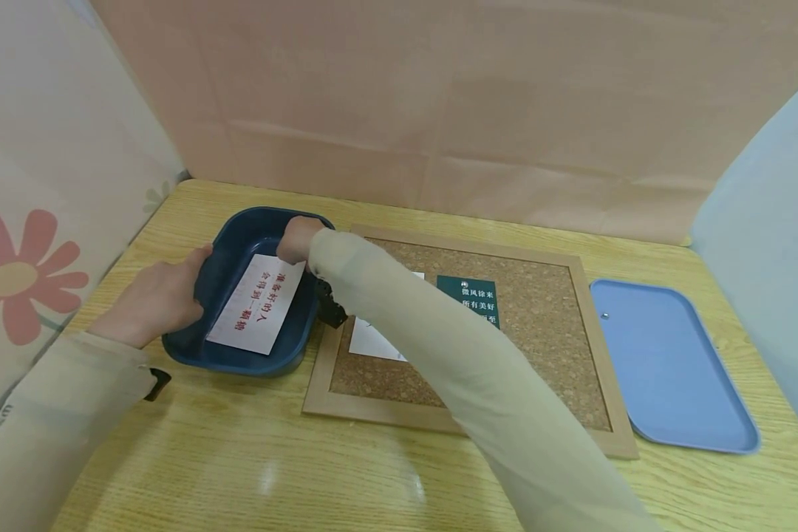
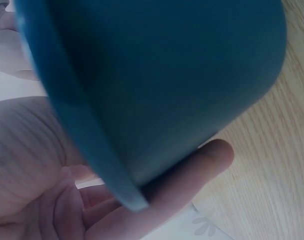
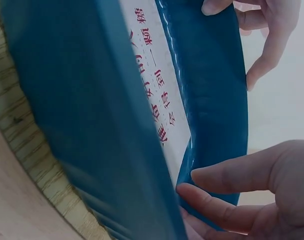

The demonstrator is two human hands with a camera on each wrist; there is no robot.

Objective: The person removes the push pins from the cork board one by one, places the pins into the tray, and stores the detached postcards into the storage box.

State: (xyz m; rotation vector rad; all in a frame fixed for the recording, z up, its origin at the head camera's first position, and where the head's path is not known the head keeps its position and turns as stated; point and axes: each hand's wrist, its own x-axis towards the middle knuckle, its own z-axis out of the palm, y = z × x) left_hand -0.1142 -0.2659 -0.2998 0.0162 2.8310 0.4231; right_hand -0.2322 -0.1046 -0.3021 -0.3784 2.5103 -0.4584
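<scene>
Bin (image 1: 236, 366): dark blue, deep, rounded corners, on the left part of the table (image 1: 273, 443), just left of the board (image 1: 552, 347). One item visible in it: a white card (image 1: 256, 303), face up, two lines of red characters, set slantwise along the floor of the bin. Head view has its far right corner by the right hand (image 1: 299, 238).

Left hand (image 1: 162, 299): clamped on the bin's left wall. Thumb over the rim on the inside, fingers along the outside; left wrist view has a finger stretched along the outer wall.

Right hand: reaching over the right rim into the bin. Right wrist view: thumb and forefinger slightly apart, a small gap between the tips, right by the card's corner. Can't tell if the forefinger touches the card. Other fingers partly hidden behind the rim.

Tray (image 1: 665, 369): light blue, shallow, right of the board. Holds one small silvery pin (image 1: 605, 316) near its left edge.

Board: cork face, pale wood frame, flat on the table. Carries a green card (image 1: 479, 295) with white characters, a pin (image 1: 464, 284) at its top edge, and a white sheet (image 1: 375, 341) to its left, partly covered by the right sleeve (image 1: 439, 340).
</scene>
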